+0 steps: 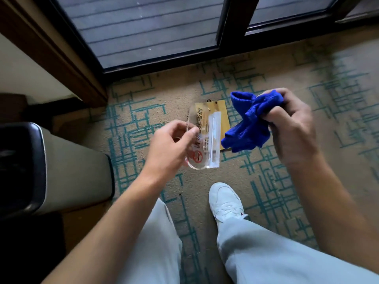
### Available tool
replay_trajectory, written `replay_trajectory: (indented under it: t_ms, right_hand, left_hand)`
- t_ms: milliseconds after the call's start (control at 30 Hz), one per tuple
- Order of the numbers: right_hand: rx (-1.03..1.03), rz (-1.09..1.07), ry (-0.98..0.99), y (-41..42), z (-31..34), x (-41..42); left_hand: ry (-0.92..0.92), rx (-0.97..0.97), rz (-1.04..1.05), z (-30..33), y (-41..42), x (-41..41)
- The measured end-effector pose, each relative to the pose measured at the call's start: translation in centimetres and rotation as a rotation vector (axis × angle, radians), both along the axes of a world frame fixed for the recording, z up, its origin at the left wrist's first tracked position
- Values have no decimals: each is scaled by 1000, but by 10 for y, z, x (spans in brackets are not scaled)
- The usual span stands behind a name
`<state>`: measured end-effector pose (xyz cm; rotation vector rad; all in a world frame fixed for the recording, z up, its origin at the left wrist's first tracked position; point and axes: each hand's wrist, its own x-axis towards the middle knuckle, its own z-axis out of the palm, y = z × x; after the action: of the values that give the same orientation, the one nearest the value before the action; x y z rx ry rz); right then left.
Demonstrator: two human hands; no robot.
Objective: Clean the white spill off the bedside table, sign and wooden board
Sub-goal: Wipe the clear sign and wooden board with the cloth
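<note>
1. Above the carpet [266, 171], near the window [143, 27], the clear sign [202, 140] hangs in mid-air, pinched by its edge in the left hand [170, 146].
2. Just beside it, the right hand [291, 128] has its grip closed on a bunched blue cloth [250, 124].
3. Below, the wooden board [222, 111] lies flat on the carpet.
4. Risk, as I judge it: a thin-edge pinch may slip under wiping pressure, dropping the sign onto the board.

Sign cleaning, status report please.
Left hand holds clear sign. Right hand grips blue cloth, apart from it. Wooden board on carpet below. Nothing between.
</note>
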<state>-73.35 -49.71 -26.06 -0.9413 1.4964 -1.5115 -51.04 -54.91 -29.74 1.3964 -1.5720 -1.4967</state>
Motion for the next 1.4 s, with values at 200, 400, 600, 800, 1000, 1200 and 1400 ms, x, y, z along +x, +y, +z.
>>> replay_trajectory:
  t_ms: [200,400,600,800,1000,1200,1400]
  right_hand:
    - [34,-37,-304,1,-7,7]
    - [70,-44,127,-22,-8,31]
    - [67,49,753,-19,-27,53]
    - [63,161,1058,-12,-35,69]
    - [148,252,1063,-2,-35,84]
    - [179,357,1114,11,-27,90]
    - [180,469,1061,35,-16,85]
  left_hand:
    - [54,-43,-28,-2,11,10]
    - [68,-71,-36,-1,21,6]
    - [51,-132,76,-3,25,7]
    - [36,-121,199,-6,27,2]
    - [36,-44,313,-14,26,0]
    - [83,62,383,-19,25,1]
    - [108,125,382,-17,25,4]
